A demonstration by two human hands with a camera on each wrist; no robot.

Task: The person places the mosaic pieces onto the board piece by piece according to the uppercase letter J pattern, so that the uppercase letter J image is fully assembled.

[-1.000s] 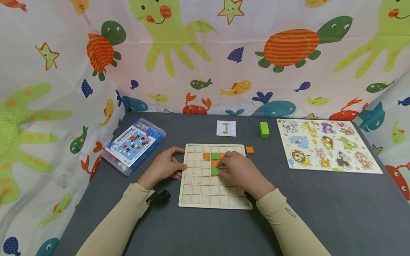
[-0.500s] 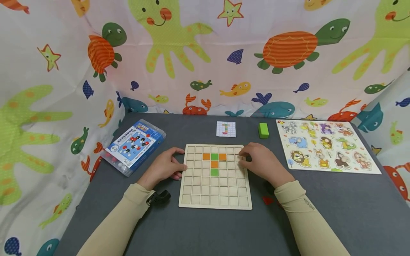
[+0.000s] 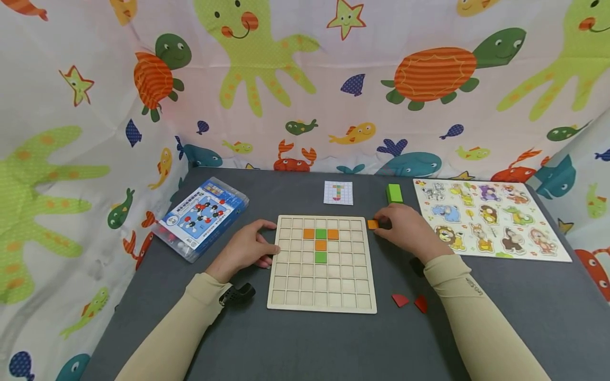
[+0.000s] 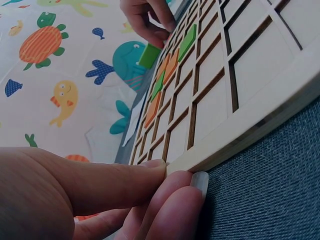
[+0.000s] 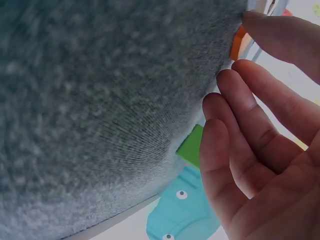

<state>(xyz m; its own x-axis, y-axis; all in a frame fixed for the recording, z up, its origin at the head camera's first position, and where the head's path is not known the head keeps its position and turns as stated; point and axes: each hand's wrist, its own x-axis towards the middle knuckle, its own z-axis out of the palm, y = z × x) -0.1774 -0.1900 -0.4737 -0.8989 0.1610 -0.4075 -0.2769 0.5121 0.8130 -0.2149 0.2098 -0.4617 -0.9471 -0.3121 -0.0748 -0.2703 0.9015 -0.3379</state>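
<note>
My left hand (image 3: 245, 246) grips the left edge of a wooden grid board (image 3: 321, 300); in the left wrist view the thumb lies along its rim and the fingertips are at its side. Orange and green square tiles form a T in the grid: an orange tile (image 3: 308, 233), a green tile (image 3: 321, 233) and another orange across the top, then orange and green below. Beyond the board's upper right corner my right hand (image 3: 407, 227) is at a loose orange tile (image 3: 373, 225). In the right wrist view its thumb and fingers stand apart, with the tile (image 5: 238, 44) beyond them.
Two red pieces (image 3: 400, 300) lie right of the board. Behind it are a small pattern card (image 3: 338, 192) and a green block (image 3: 394, 193). A plastic case (image 3: 200, 218) with a blue label stands at left, an animal picture board (image 3: 493, 219) at right.
My right hand has left the tile at the right of the T and moved right to the loose orange tile. Red pieces have come into view. The left hand stays at the board.
</note>
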